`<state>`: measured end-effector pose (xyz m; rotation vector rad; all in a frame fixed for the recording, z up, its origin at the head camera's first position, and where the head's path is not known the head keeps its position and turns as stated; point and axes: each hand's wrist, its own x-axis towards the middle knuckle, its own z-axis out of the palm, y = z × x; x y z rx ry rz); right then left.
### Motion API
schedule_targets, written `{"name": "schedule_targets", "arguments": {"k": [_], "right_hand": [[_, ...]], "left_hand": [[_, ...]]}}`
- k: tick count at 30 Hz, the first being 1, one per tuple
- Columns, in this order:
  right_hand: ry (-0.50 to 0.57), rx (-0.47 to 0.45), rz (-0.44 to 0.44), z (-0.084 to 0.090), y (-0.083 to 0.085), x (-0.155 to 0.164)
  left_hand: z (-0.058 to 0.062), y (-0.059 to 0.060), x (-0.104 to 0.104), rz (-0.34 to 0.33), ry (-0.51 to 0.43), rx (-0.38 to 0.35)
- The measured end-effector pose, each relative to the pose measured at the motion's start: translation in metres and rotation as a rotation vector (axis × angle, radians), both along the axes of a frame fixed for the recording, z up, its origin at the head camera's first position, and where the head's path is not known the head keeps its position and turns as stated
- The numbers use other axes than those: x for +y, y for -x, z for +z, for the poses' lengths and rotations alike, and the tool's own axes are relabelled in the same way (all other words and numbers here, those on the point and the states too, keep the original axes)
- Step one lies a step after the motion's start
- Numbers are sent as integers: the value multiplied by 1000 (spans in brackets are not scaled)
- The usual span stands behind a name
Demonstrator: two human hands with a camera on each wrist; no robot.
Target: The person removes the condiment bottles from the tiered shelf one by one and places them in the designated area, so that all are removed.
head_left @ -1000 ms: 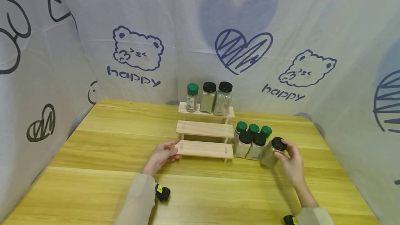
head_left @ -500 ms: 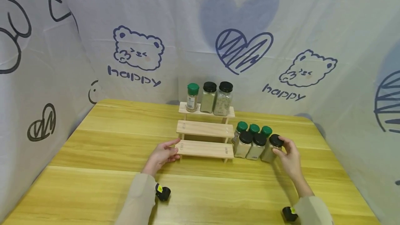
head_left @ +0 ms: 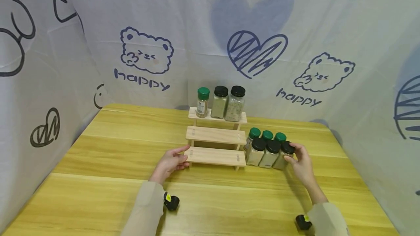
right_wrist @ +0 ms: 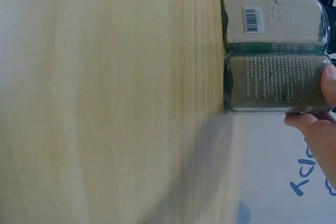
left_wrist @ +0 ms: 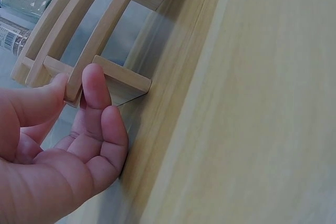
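A three-tier wooden display rack [head_left: 214, 156] stands mid-table. My left hand [head_left: 170, 163] pinches the left end of its lowest shelf; in the left wrist view, the thumb lies on one face of the shelf [left_wrist: 100, 40] and the fingers on the other. My right hand [head_left: 302, 163] holds a black-capped spice jar [head_left: 281, 160] near its cap. That jar stands upright at the right end of a front row, beside two more black-capped jars [head_left: 269, 157]. In the right wrist view, the held jar [right_wrist: 278, 82] shows printed text and sits against its neighbour [right_wrist: 273, 22].
Behind the front row stand three green-capped jars [head_left: 267, 134]. On the top shelf are one green-capped jar [head_left: 202, 105] and two black-capped jars [head_left: 234, 106]. A printed cloth [head_left: 203, 28] hangs behind the wooden table [head_left: 229, 199].
My right hand has moved the black-capped jar left and slightly back, from tilted and apart to upright beside the row. My left hand has stayed on the rack.
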<state>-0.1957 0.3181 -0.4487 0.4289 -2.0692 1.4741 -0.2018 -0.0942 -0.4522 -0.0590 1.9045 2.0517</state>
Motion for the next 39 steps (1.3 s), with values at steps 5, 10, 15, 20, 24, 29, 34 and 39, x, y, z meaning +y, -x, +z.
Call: {"name": "schedule_targets", "arguments": {"k": [5,10,15,20,24,29,34,39], "right_hand": [[-2,-36,21,1,-1,0],[-11,-39,29,-1,-2,2],[31,-59,61,-1,-5,3],[98,-142,80,3,-11,4],[95,-186,-10,9,-15,1],[117,-171,-88,15,-20,-4],[114,-87,-151,22,-27,-11],[59,-53,-267,39,-38,-23]], "left_hand": [[0,0,0,-10,2,3],[0,3,2,22,38,-46],[2,3,3,24,36,-50],[0,3,3,15,35,-42],[-1,3,2,14,39,-40],[0,2,2,22,40,-46],[2,1,3,9,43,-42],[1,2,3,11,39,-40]]}}
